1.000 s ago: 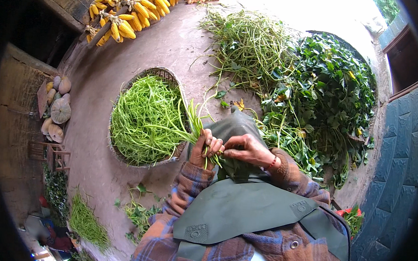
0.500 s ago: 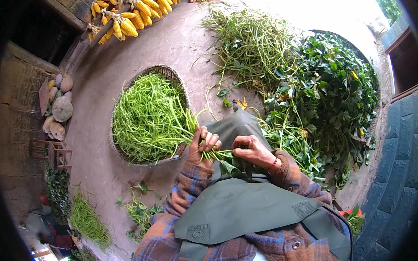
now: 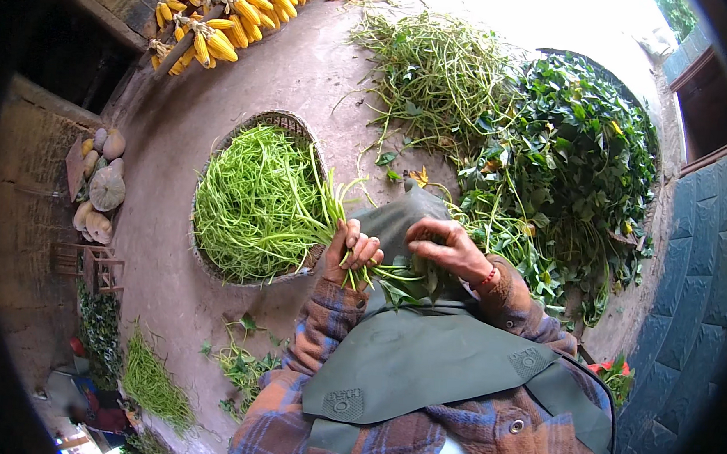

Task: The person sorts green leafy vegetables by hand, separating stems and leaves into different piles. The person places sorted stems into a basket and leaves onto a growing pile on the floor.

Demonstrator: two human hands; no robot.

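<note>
My left hand [image 3: 352,249] is closed around a bunch of green leaf stems [image 3: 332,205], their upper ends fanning out over the basket's edge. Below the fist, the bunch's leafy ends [image 3: 401,286] trail across the dark apron on my lap. To the right, my right hand [image 3: 453,248] hovers just above those leaves, fingers bent and a little apart, with nothing visible in them. A woven basket [image 3: 327,163] on my left holds a heap of bare green stems [image 3: 254,205].
A big mound of leafy vines [image 3: 577,148] lies on the right, with a pile of bare vines [image 3: 437,75] beyond. Loose greens [image 3: 245,369] and a stem pile [image 3: 154,384] are at lower left. Corn cobs [image 3: 217,34] hang upper left; pumpkins [image 3: 107,187] line the left wall.
My right hand has moved slightly up and right, away from the stems and leaves. The left hand keeps its hold on the bunch, which has shifted little.
</note>
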